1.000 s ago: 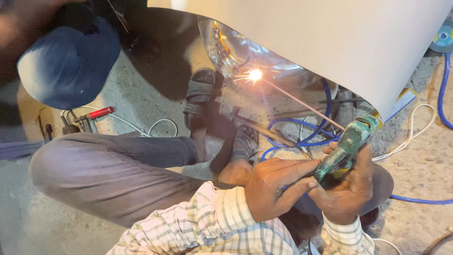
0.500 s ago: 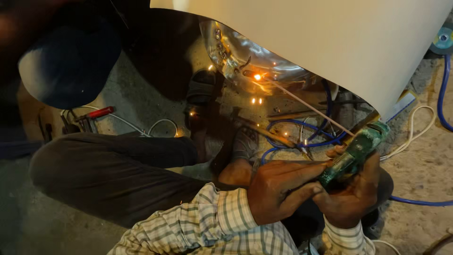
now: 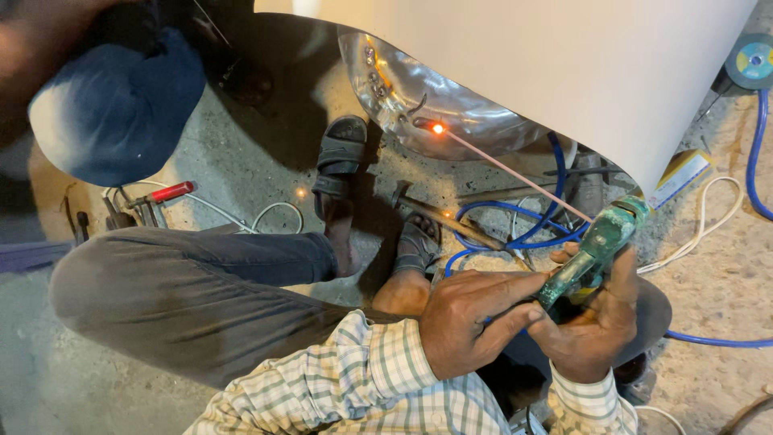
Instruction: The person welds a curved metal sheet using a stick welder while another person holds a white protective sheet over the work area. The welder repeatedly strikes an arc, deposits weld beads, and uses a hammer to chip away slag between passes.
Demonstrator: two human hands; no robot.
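Note:
Both my hands grip a green welding electrode holder [image 3: 594, 248] low in the head view. My left hand [image 3: 471, 318] wraps its lower handle and my right hand [image 3: 592, 322] cups it from the right. A thin welding rod [image 3: 515, 173] runs up-left from the holder. Its tip glows orange [image 3: 437, 128] against the rim of a shiny curved metal vessel [image 3: 439, 109]. A large white curved sheet [image 3: 547, 64] covers the vessel's top.
My bent legs in grey trousers [image 3: 185, 294] and sandalled feet [image 3: 417, 242] rest on the concrete floor. Blue cable [image 3: 523, 229] loops under the vessel. Another person in dark blue [image 3: 113, 105] crouches at upper left. Red-handled tool [image 3: 161, 193] lies at left; grinding disc [image 3: 753, 60] at upper right.
The bright arc with sparks seen earlier has died to a small orange glow at the rod tip. The rod tip has shifted slightly along the vessel rim.

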